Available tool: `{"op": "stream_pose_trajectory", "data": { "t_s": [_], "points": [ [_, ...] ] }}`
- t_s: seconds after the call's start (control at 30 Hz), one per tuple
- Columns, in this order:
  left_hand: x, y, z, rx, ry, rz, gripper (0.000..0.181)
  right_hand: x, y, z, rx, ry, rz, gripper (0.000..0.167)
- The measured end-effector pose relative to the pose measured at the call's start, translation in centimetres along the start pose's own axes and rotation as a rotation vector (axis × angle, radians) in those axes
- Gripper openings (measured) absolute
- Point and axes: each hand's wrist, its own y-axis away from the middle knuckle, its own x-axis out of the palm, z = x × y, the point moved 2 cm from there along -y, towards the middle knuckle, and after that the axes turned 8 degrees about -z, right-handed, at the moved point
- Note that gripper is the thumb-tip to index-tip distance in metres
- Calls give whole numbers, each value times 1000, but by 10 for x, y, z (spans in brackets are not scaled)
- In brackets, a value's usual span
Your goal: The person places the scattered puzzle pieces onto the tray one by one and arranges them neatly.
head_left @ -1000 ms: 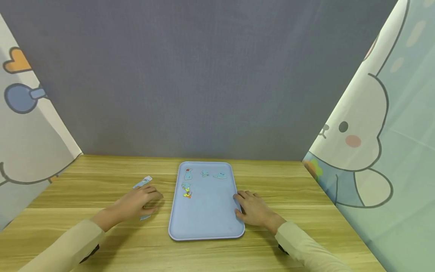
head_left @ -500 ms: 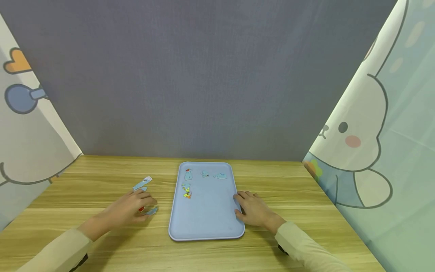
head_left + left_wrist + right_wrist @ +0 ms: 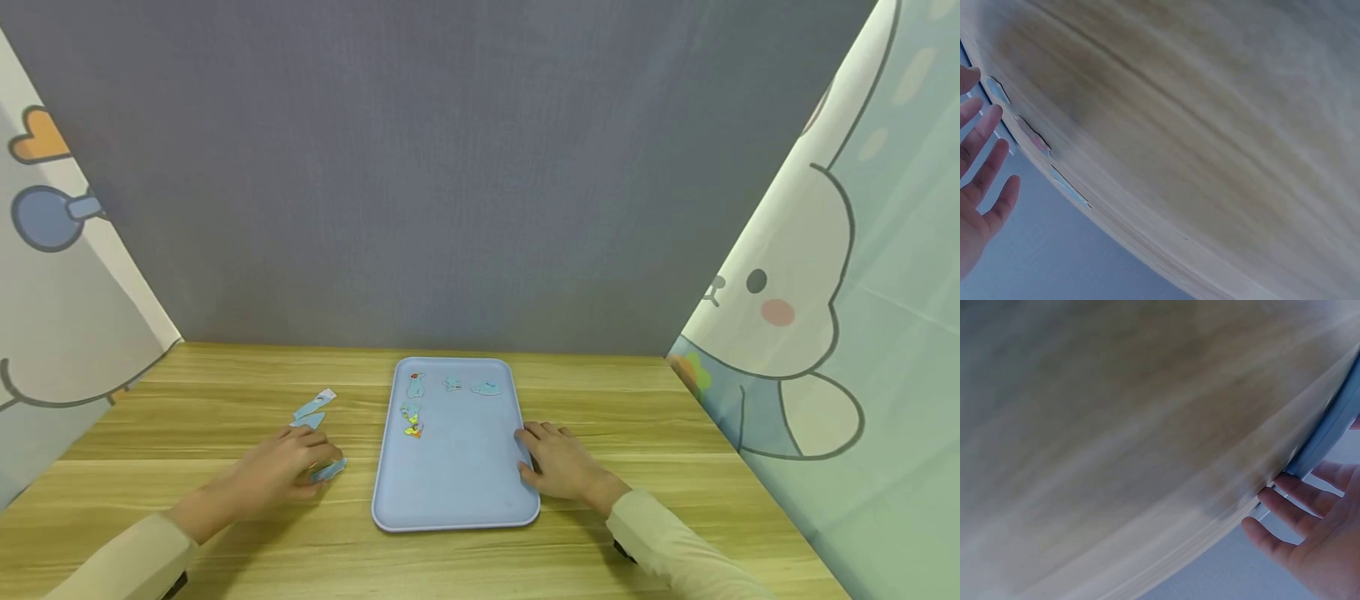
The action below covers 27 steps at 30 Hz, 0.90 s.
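Observation:
My left hand (image 3: 273,467) hovers low over several flat, light-blue printed pieces on the table, its fingers loosely bent. In the left wrist view the fingers (image 3: 985,134) are spread and grip nothing. One piece (image 3: 330,470) shows by the thumb; a pointed piece (image 3: 309,420) and a long strip (image 3: 315,403) lie beyond the knuckles. Whatever is under the palm is hidden. My right hand (image 3: 564,467) rests at the right rim of a pale blue tray (image 3: 465,492), fingertips touching it. Inside the tray, irregular pieces lie along the top (image 3: 486,388) and left side (image 3: 414,430).
The wood-grain table (image 3: 420,567) runs back to a grey upright panel (image 3: 450,183). Cartoon-printed cloth hangs at the left (image 3: 67,317) and right (image 3: 885,333) sides. The tray stands between the two hands, with bare wood on either side.
My left hand has drawn back left and toward me, uncovering the pointed piece and the one by the thumb. A red patch seen between its fingers is now hidden. The right hand stays still.

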Motion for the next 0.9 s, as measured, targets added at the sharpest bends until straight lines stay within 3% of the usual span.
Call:
{"op": "stream_pose_trajectory", "data": {
  "t_s": [0.3,0.9],
  "points": [
    [1,1,-2,-48,5,52,30,1,0,0,-6,4,-7,48],
    [4,4,-5,-132,-29,48,32,0,0,0,-1,-1,10,48]
  ]
}}
